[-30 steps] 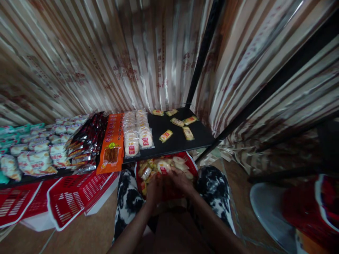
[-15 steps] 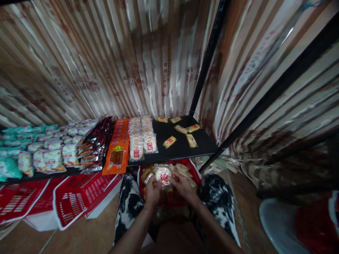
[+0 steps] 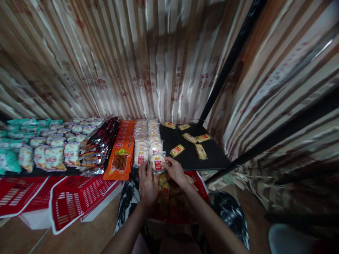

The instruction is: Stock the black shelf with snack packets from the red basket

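Note:
A clear packet with a white round cake and a red label [image 3: 158, 163] is at the front end of the right-hand row of similar packets [image 3: 154, 138], over the black shelf's front edge. My right hand [image 3: 174, 170] pinches its right side between thumb and fingers. At its lower left edge, my left hand [image 3: 148, 185] grips it with fingers pointing forward; part of that grip is hard to make out. Beside it runs a second row of cake packets [image 3: 141, 152]. Below my hands, a red basket [image 3: 202, 184] holds yellowish small packets [image 3: 165, 190].
Several small yellow packets [image 3: 177, 150] lie scattered on the black shelf [image 3: 169, 135]. To the left are orange packs [image 3: 120, 158], dark shiny packs [image 3: 97, 144], white packs [image 3: 54, 157] and teal packs [image 3: 10, 160]. Red baskets [image 3: 76, 197] stand under the shelf; a black post [image 3: 225, 76] rises behind.
Both hands have moved forward and up from above the basket, carrying the cake packet to the front of the right-hand row. The camera view has shifted slightly.

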